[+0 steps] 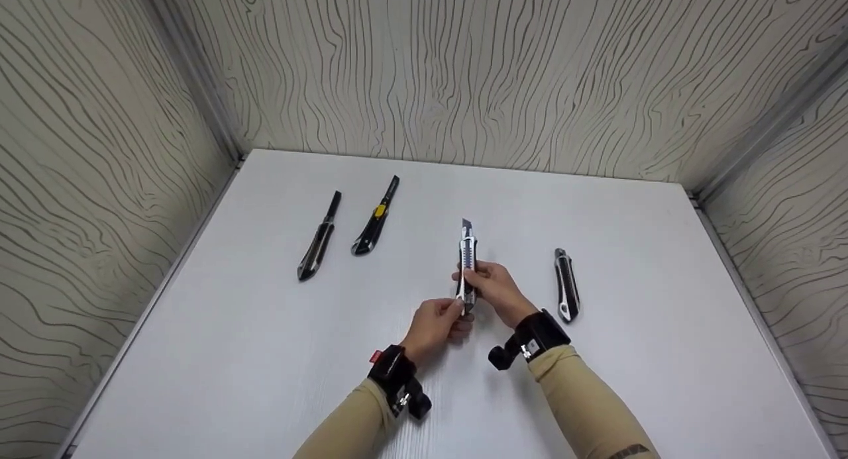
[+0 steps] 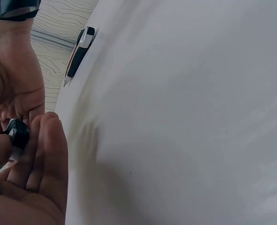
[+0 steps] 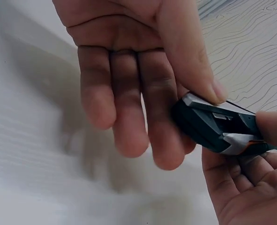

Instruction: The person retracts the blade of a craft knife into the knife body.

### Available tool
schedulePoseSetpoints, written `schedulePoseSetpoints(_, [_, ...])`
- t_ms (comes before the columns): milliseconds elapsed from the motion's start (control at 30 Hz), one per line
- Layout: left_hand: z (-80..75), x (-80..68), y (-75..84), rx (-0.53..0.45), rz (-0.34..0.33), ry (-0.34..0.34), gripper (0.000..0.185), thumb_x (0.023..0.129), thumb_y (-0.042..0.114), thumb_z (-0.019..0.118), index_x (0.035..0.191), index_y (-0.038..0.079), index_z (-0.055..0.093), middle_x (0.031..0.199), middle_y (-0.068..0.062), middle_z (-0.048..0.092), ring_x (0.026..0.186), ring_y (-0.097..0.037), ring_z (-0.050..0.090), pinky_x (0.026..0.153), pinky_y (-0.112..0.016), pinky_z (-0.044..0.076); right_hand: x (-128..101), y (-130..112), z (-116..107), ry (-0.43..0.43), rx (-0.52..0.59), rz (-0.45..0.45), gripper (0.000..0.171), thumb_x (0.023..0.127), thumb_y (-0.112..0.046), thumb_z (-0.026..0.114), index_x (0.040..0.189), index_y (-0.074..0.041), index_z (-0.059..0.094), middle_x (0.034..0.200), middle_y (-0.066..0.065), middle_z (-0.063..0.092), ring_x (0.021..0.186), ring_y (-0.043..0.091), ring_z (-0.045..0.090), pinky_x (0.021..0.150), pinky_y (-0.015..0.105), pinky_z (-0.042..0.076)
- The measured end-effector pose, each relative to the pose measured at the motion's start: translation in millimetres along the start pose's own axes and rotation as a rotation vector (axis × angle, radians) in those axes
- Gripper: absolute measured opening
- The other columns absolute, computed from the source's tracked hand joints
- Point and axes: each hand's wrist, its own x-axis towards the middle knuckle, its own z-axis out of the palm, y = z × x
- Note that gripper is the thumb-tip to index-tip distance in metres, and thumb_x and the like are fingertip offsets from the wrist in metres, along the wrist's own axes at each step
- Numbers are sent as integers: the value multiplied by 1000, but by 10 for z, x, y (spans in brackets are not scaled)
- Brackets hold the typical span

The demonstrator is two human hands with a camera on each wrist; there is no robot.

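Left hand (image 1: 436, 321) and right hand (image 1: 495, 288) are pinched on the utility knife (image 1: 467, 254) above the worktop (image 1: 232, 366), blade (image 1: 466, 227) aimed at 12 o'clock; two cutters (image 1: 318, 242) are seen at 10, another cutter (image 1: 567, 288) at 3. Blade adjustment is presumably in progress; steady thumb control is called for.

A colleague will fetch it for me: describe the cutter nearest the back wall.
On the white table, look beyond the left hand toward the back wall. The wanted cutter lies just right of another dark cutter; only it shows a yellow patch.
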Motion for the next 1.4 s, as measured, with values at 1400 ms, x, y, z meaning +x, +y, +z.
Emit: schedulePoseSetpoints(1400, [-4, 14, 20, 91, -29, 60, 34, 101, 20, 50, 101, -9, 67, 88, -19, 74, 71, -17, 70, 67, -34, 60, -40, 83, -1, -37, -9, -3, 35, 100, -13, 52, 126, 11, 54, 111, 16, 71, 88, 11, 66, 80, 24, 54])
